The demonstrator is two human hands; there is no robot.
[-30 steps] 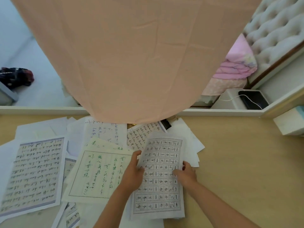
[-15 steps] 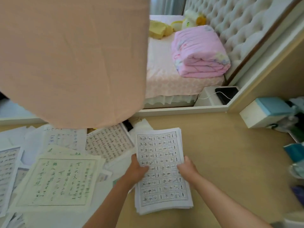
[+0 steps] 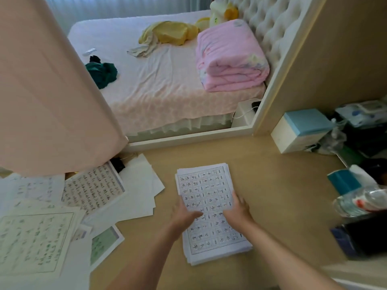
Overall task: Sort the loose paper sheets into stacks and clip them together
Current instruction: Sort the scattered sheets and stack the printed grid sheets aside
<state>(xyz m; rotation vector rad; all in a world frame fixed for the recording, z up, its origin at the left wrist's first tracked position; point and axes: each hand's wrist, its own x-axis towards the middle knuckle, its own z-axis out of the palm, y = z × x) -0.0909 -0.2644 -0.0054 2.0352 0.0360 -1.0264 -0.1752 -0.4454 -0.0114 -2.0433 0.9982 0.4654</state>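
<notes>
I've got my left hand (image 3: 184, 214) and right hand (image 3: 237, 210) gripping either side of the stack of white printed grid sheets (image 3: 204, 185), over the pale wooden desk (image 3: 276, 197). Loose handwritten paper sheets (image 3: 92, 190) lie scattered off left, with a black binder clip (image 3: 118, 164) at their far edge.

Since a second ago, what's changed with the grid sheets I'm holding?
The grid-sheet stack moved right, off the loose paper pile, and now lies on bare desk, apart from it. Nothing was let go: the left hand and right hand still hold its side edges. That pile looks undisturbed.
</notes>
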